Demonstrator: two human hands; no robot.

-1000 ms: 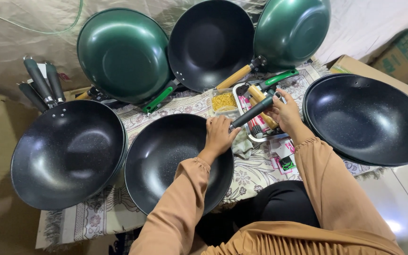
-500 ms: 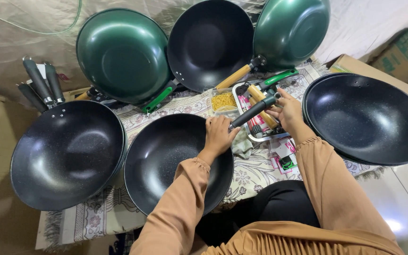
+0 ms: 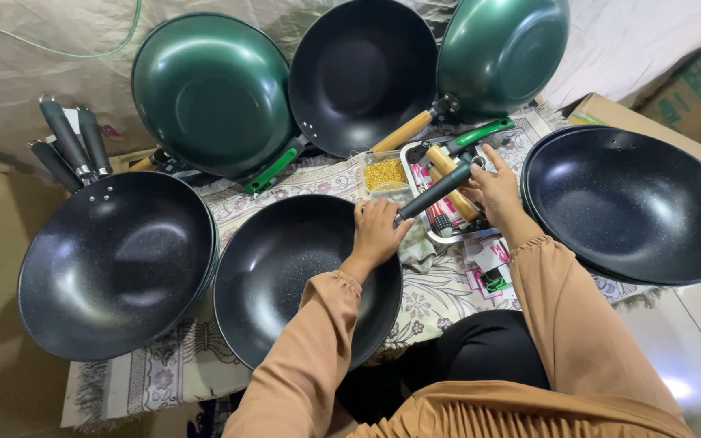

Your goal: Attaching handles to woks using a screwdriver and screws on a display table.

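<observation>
A low desk (image 3: 164, 381) covered with a patterned cloth stands against a draped beige sheet, with cardboard boxes (image 3: 691, 89) off to the right.

The person sits over a black wok (image 3: 285, 276) in the middle of the desk. The left hand (image 3: 379, 231) rests on its far rim where the dark grey handle (image 3: 436, 193) meets it, fingers curled over the joint. The right hand (image 3: 496, 186) is at the handle's outer end, fingers closed round it. So both grips are clamped: the left on the wok rim at the joint, the right on the handle.

By the look of it, the step in hand is fitting this handle to the wok. The next move likely calls for holding the wok steady with the left hand while the right keeps the handle in line with the rim bracket.

Counting: three black woks lie flat on the desk, the middle one, one at the left (image 3: 115, 264) and one at the right (image 3: 630, 203), each side one possibly a stack. Three more pans lean against the sheet: two green (image 3: 212, 93) (image 3: 501, 53) and one black (image 3: 363, 73). Three loose dark handles (image 3: 70, 146) stick up at the left. A metal tray (image 3: 415, 158) beside the hands holds two wooden handles (image 3: 452, 182) and a small tub of yellow pieces (image 3: 385, 173).
</observation>
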